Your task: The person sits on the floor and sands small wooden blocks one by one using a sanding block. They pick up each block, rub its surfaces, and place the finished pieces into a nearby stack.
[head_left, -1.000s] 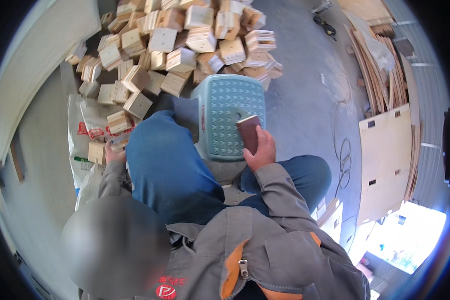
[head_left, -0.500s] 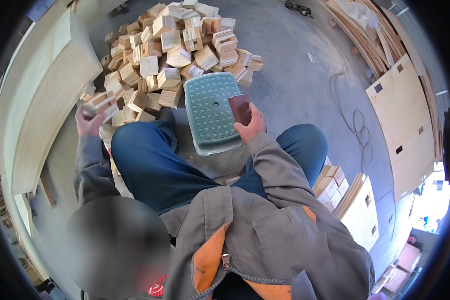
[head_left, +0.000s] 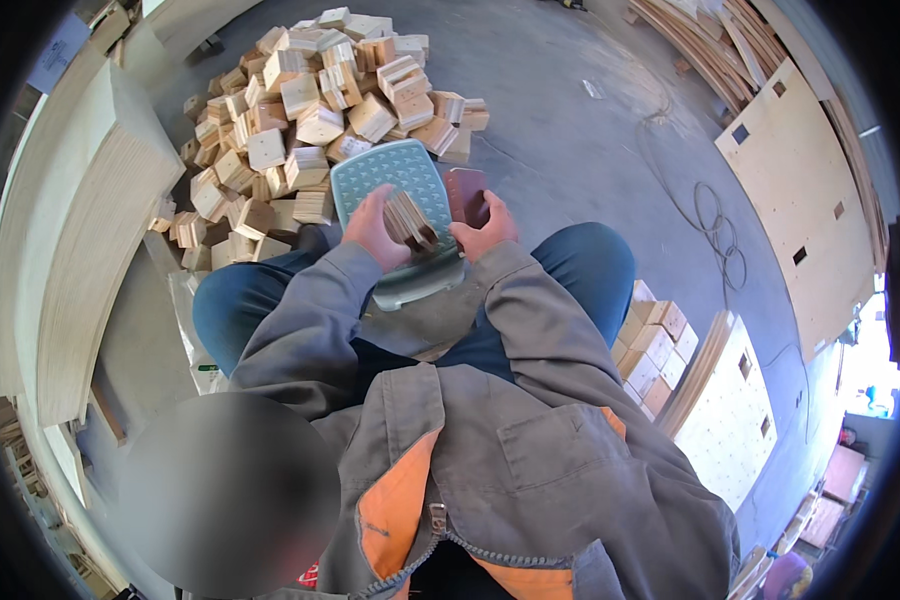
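Note:
My left hand (head_left: 373,232) grips a layered plywood block (head_left: 410,222) over the teal plastic stool (head_left: 385,166) between my knees. The block's striped edges face up and toward the right. In my right hand (head_left: 488,230) is a flat, reddish-brown sanding block (head_left: 467,194), held upright by the stool's right edge. A small gap separates it from the plywood block. Whether the plywood block rests on the stool or hangs just above it, I cannot tell.
A heap of plywood blocks (head_left: 298,97) lies beyond the stool. Large stacked sheets (head_left: 95,220) stand at the left. Neatly stacked blocks (head_left: 653,345) and panels (head_left: 732,415) sit by my right knee. A cable (head_left: 715,225) coils on the floor; boards (head_left: 805,200) lean at far right.
My left hand has carried the plywood block from beside the heap, left of my knee, rightward to above the stool. My right hand still holds the sanding block.

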The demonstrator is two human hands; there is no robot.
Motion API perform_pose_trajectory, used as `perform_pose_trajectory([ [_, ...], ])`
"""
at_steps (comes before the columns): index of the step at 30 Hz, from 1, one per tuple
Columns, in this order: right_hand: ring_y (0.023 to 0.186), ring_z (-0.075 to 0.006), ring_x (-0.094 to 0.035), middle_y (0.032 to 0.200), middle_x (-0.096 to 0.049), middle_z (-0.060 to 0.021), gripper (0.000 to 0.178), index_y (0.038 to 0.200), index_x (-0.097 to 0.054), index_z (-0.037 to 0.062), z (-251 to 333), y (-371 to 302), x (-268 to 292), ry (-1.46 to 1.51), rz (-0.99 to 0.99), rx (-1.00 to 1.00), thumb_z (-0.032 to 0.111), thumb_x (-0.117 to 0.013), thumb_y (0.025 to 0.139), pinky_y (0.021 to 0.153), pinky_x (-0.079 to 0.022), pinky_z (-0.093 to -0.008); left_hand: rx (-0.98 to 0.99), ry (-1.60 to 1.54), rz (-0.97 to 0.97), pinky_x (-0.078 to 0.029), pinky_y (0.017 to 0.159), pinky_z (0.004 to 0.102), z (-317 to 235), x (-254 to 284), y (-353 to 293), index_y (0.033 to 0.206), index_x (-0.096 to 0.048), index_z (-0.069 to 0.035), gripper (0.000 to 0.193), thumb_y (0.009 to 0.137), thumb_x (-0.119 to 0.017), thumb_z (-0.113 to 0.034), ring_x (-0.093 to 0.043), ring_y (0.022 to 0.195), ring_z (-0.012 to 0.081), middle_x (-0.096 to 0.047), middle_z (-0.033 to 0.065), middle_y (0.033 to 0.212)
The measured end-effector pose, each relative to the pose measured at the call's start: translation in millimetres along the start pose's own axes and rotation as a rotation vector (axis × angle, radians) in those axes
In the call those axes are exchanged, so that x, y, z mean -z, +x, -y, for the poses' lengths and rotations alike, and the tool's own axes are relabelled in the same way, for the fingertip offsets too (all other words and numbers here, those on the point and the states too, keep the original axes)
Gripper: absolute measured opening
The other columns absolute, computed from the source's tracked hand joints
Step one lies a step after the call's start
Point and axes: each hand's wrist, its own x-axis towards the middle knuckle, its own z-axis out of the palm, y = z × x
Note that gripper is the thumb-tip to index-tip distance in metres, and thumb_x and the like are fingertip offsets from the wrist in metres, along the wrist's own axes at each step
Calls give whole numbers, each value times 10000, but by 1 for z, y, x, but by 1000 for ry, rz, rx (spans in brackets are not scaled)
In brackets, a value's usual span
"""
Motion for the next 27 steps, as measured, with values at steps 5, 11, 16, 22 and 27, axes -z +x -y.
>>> perform_pose_trajectory([
  [5, 1361, -376, -544, 1476, -534, -234, 924, 1521, -473, 19, -21, 3, 8, 31, 12, -49, 298, -875, 738, 1149, -462, -439, -45, 87, 72, -413, 1198, 440, -29, -19, 1, 1559, -374, -52, 1116, 584, -913, -122, -485, 1400, 433, -507, 250, 1477],
  [11, 1340, -369, -560, 1466, -539, -224, 910, 1515, -484, 18, -17, 9, 5, 24, 42, -79, 286, -876, 739, 1138, -472, -435, 26, 0, 22, -390, 1225, 424, -9, -16, -12, 1639, -234, -29, 1314, 566, -977, -189, -442, 1455, 420, -455, 249, 1541],
  [16, 1339, -372, -555, 1462, -542, -227, 907, 1519, -474, 14, -7, 8, 1, 125, 85, -87, 272, -870, 745, 1128, -476, -438, 185, -82, 116, -384, 1231, 411, 18, -17, -16, 1648, -211, -15, 1366, 550, -995, -227, -449, 1468, 384, -459, 237, 1565],
  [22, 1371, -419, -510, 1476, -523, -246, 945, 1552, -440, 51, 9, -16, 14, -87, 113, 333, 266, -879, 743, 1153, -440, -485, 76, -181, 44, -413, 1204, 399, 30, -36, -10, 1626, -264, -7, 1295, 593, -1002, -263, -508, 1434, 354, -503, 228, 1537],
  [27, 1353, -470, -503, 1560, -436, -242, 911, 1577, -460, 178, 16, -51, 21, -361, 143, 590, 299, -862, 768, 1119, -434, -554, 100, -329, 50, -463, 1150, 390, 27, -44, -5, 1586, -328, -38, 1184, 648, -998, -307, -565, 1379, 312, -541, 204, 1495],
])
